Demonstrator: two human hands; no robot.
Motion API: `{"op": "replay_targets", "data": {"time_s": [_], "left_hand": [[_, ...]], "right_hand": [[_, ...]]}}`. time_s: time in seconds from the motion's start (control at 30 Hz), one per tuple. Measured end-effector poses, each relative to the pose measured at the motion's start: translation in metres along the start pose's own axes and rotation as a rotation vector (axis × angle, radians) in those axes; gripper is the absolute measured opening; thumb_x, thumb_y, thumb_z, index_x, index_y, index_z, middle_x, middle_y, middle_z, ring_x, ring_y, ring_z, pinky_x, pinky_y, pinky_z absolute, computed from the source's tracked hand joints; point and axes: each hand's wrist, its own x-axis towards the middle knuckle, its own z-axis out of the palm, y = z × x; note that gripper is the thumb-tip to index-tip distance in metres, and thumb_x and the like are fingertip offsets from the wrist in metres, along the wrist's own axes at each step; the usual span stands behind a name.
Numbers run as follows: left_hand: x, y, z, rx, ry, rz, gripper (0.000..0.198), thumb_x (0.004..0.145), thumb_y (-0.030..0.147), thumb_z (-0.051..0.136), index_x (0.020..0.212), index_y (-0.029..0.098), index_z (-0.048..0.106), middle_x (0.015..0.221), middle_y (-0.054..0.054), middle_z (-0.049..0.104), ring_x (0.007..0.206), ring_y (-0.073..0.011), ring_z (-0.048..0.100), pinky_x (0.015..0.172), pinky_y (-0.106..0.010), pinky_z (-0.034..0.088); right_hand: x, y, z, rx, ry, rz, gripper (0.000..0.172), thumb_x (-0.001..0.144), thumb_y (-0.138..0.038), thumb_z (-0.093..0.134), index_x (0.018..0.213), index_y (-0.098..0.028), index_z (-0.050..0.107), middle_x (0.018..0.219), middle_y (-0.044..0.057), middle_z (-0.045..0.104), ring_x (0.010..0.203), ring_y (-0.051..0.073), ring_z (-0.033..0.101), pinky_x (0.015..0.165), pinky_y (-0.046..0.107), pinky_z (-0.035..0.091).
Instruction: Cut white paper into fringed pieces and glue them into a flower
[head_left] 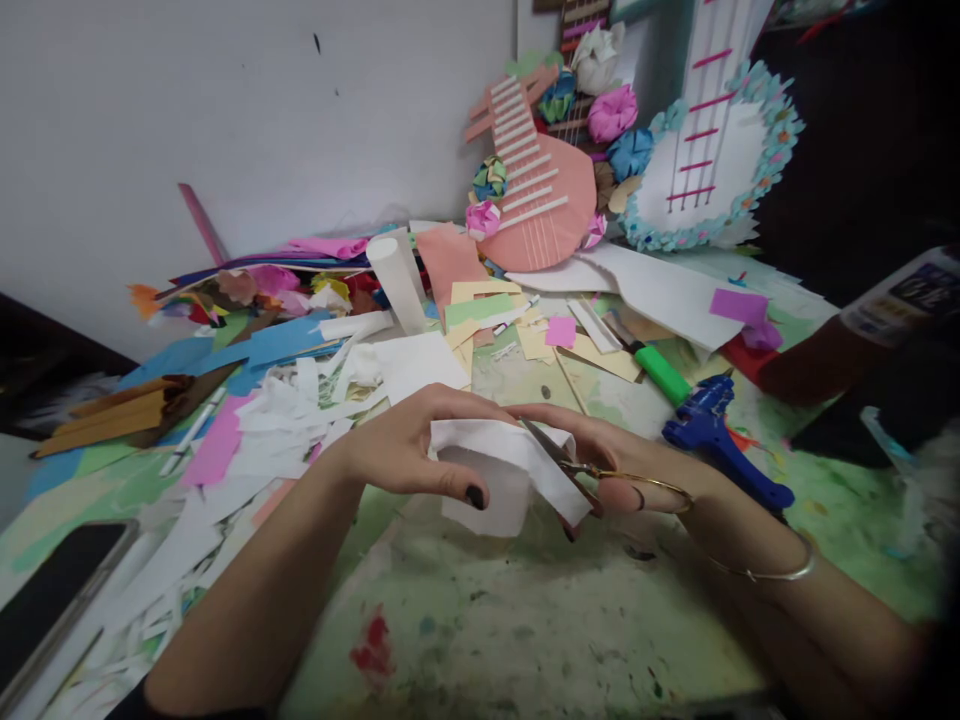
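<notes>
My left hand (420, 440) is closed on a folded piece of white paper (487, 495), its thumb in front of the sheet and its fingers behind. A pair of scissors (564, 462) with gold-coloured handles is in my right hand (622, 455), the thumb by one handle loop. The blades lie across the right part of the paper, and a strip of it hangs down beside them. Some fingers of my right hand are hidden behind the paper. Both hands are over the paint-stained green table (480, 620).
White paper scraps (262, 430) and coloured sheets cover the left side, with a phone (56, 600) at the near left. A blue glue gun (724, 440), a green-handled tool (660, 372) and a bottle (862, 320) stand right. Paper instruments (544, 195) lean at the wall.
</notes>
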Motion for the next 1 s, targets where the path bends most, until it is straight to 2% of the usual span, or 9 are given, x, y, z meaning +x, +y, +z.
{"op": "replay_targets", "data": {"time_s": [0.1, 0.2, 0.3, 0.43, 0.57, 0.67, 0.83, 1.0], "left_hand": [[0.002, -0.003, 0.003, -0.030, 0.040, -0.047, 0.038, 0.075, 0.041, 0.069, 0.098, 0.010, 0.070, 0.093, -0.014, 0.070, 0.078, -0.0202, 0.065, 0.065, -0.027, 0.051], [0.006, -0.006, 0.007, -0.031, 0.104, -0.065, 0.026, 0.080, 0.036, 0.065, 0.088, 0.011, 0.072, 0.086, -0.012, 0.070, 0.074, -0.0172, 0.064, 0.065, -0.026, 0.050], [0.008, -0.008, 0.011, -0.022, 0.155, -0.058, 0.015, 0.081, 0.025, 0.065, 0.085, 0.013, 0.072, 0.082, -0.009, 0.071, 0.072, -0.0147, 0.064, 0.064, -0.023, 0.050], [0.008, -0.010, 0.011, -0.034, 0.193, -0.095, 0.014, 0.078, 0.025, 0.068, 0.083, 0.013, 0.073, 0.076, -0.008, 0.070, 0.068, -0.0143, 0.063, 0.060, -0.023, 0.050], [0.006, -0.009, 0.007, -0.026, 0.153, -0.098, 0.012, 0.076, 0.024, 0.071, 0.080, 0.012, 0.073, 0.076, -0.009, 0.070, 0.068, -0.0150, 0.063, 0.062, -0.024, 0.051], [0.004, -0.008, 0.003, -0.046, 0.115, -0.047, 0.008, 0.075, 0.019, 0.071, 0.080, 0.014, 0.074, 0.073, -0.008, 0.069, 0.068, -0.0154, 0.063, 0.063, -0.026, 0.051], [0.002, -0.004, -0.002, -0.065, 0.082, -0.016, 0.011, 0.075, 0.017, 0.071, 0.085, 0.018, 0.075, 0.075, -0.008, 0.069, 0.066, -0.0136, 0.063, 0.060, -0.023, 0.050], [0.002, -0.001, -0.002, -0.007, 0.049, -0.035, 0.010, 0.077, 0.018, 0.069, 0.086, 0.018, 0.074, 0.075, -0.007, 0.068, 0.066, -0.0125, 0.062, 0.060, -0.022, 0.049]], "right_hand": [[0.001, -0.001, 0.000, -0.050, 0.031, 0.021, 0.101, 0.072, -0.062, 0.065, 0.146, -0.013, 0.015, 0.097, 0.010, 0.062, 0.070, 0.015, 0.060, 0.061, 0.027, 0.047], [0.002, -0.002, 0.001, -0.059, 0.047, 0.024, 0.104, 0.068, -0.065, 0.066, 0.145, -0.013, 0.017, 0.102, 0.012, 0.061, 0.069, 0.014, 0.059, 0.061, 0.027, 0.047], [0.002, -0.002, 0.001, -0.061, 0.059, 0.019, 0.107, 0.067, -0.066, 0.066, 0.145, -0.013, 0.017, 0.089, 0.007, 0.062, 0.069, 0.015, 0.060, 0.064, 0.028, 0.046], [0.002, -0.003, 0.001, -0.081, 0.070, -0.013, 0.105, 0.067, -0.063, 0.068, 0.144, -0.013, 0.019, 0.082, 0.003, 0.061, 0.072, 0.016, 0.059, 0.066, 0.028, 0.045], [0.001, -0.006, 0.001, -0.070, 0.053, 0.017, 0.106, 0.068, -0.063, 0.068, 0.145, -0.012, 0.017, 0.082, 0.004, 0.062, 0.073, 0.016, 0.061, 0.065, 0.027, 0.045], [0.000, -0.006, -0.001, -0.059, 0.029, 0.055, 0.107, 0.066, -0.059, 0.072, 0.145, -0.014, 0.015, 0.078, 0.002, 0.062, 0.072, 0.016, 0.061, 0.064, 0.027, 0.046], [-0.002, -0.006, -0.003, -0.044, -0.020, 0.086, 0.109, 0.065, -0.057, 0.073, 0.146, -0.016, 0.013, 0.074, -0.001, 0.061, 0.068, 0.015, 0.060, 0.060, 0.024, 0.044], [-0.004, -0.010, -0.002, -0.079, 0.028, 0.064, 0.107, 0.066, -0.058, 0.072, 0.146, -0.014, 0.015, 0.074, 0.001, 0.064, 0.067, 0.014, 0.060, 0.059, 0.024, 0.044]]}}
